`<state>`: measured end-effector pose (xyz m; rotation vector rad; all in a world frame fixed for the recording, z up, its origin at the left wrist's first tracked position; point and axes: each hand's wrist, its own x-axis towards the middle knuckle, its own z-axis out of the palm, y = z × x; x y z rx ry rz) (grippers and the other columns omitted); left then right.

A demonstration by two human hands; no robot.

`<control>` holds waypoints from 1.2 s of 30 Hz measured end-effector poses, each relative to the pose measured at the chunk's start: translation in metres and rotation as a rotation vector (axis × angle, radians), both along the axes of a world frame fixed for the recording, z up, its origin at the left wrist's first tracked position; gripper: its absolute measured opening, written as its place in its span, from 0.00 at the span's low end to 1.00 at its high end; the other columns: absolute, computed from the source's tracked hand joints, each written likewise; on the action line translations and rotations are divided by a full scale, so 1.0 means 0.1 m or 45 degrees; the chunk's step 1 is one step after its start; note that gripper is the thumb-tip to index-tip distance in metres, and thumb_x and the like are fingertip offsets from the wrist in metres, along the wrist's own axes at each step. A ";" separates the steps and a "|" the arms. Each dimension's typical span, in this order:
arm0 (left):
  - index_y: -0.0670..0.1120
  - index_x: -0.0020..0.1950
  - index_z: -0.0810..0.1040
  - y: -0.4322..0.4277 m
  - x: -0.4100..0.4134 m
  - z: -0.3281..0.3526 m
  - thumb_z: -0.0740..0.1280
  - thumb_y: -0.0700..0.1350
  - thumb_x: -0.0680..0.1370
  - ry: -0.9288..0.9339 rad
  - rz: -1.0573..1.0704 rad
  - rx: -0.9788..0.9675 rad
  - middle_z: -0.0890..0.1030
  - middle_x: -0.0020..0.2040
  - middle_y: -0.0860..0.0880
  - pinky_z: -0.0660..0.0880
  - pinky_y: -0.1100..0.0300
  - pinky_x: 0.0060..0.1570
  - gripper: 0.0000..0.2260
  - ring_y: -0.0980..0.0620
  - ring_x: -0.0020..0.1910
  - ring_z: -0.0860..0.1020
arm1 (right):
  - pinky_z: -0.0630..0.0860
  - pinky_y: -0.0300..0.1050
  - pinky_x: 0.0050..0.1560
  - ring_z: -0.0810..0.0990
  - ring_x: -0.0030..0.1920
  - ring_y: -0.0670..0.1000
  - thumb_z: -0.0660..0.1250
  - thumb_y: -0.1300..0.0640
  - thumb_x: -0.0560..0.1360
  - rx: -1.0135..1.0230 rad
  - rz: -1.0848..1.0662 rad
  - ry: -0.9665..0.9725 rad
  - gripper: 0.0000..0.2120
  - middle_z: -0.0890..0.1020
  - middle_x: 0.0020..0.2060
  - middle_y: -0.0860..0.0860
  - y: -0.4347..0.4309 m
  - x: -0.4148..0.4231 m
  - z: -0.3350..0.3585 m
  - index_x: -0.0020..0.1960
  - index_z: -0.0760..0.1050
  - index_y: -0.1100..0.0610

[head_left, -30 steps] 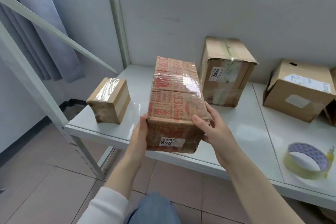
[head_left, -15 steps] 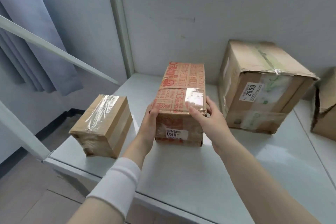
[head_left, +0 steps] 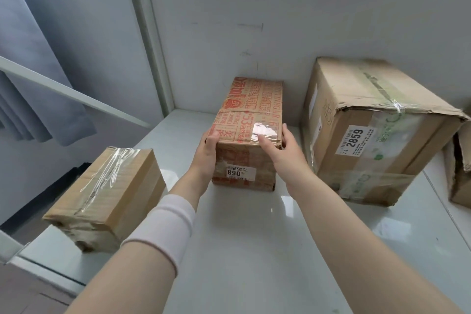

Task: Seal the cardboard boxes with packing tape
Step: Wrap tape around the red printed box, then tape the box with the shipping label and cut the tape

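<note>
White shelf (head_left: 254,250), printed box (head_left: 251,120), pale wall (head_left: 280,20), curtain (head_left: 38,71)

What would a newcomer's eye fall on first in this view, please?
The red-printed cardboard box in the middle of the white shelf, gripped at its near end by the left hand and right hand. Right of it stands a larger dented box labelled 2859; at the shelf's front left corner sits a small box with clear tape across its top.

Torn box (head_left: 460,181) cropped at right edge; printed box (head_left: 252,109) far end hidden.
</note>
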<state>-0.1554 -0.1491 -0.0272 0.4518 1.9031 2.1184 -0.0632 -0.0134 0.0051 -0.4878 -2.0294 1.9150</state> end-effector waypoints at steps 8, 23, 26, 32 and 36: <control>0.52 0.66 0.73 0.00 0.06 0.08 0.53 0.56 0.81 -0.017 0.008 -0.056 0.81 0.58 0.49 0.76 0.60 0.50 0.18 0.52 0.56 0.80 | 0.62 0.44 0.65 0.62 0.72 0.48 0.66 0.47 0.75 -0.049 0.005 -0.024 0.39 0.62 0.73 0.45 0.01 -0.02 0.03 0.77 0.46 0.49; 0.44 0.59 0.73 0.73 1.70 0.73 0.58 0.46 0.72 1.791 0.158 -0.971 0.75 0.64 0.39 0.57 0.47 0.68 0.17 0.39 0.68 0.68 | 0.70 0.48 0.64 0.71 0.66 0.52 0.66 0.53 0.75 1.329 -0.232 -0.202 0.25 0.72 0.66 0.53 0.70 2.16 0.38 0.70 0.67 0.59; 0.41 0.54 0.78 1.24 2.20 0.93 0.60 0.46 0.69 1.938 0.005 -1.049 0.78 0.60 0.39 0.59 0.46 0.66 0.17 0.38 0.64 0.74 | 0.80 0.52 0.45 0.82 0.50 0.59 0.80 0.57 0.60 1.688 -0.373 -0.331 0.27 0.83 0.50 0.58 1.13 2.71 0.42 0.56 0.78 0.63; 0.40 0.50 0.82 2.15 3.08 1.05 0.66 0.43 0.65 2.095 -0.223 -1.080 0.81 0.55 0.39 0.71 0.38 0.58 0.15 0.37 0.59 0.78 | 0.80 0.56 0.41 0.83 0.47 0.61 0.83 0.55 0.51 1.869 -0.538 -0.661 0.31 0.84 0.46 0.59 1.82 3.59 0.47 0.52 0.81 0.63; 0.39 0.50 0.81 2.65 3.27 0.98 0.78 0.41 0.60 2.042 -0.355 -1.053 0.80 0.56 0.37 0.69 0.36 0.59 0.20 0.35 0.59 0.77 | 0.67 0.56 0.64 0.69 0.68 0.59 0.70 0.51 0.72 1.835 -0.545 -0.851 0.30 0.72 0.66 0.59 2.11 3.88 0.51 0.70 0.67 0.61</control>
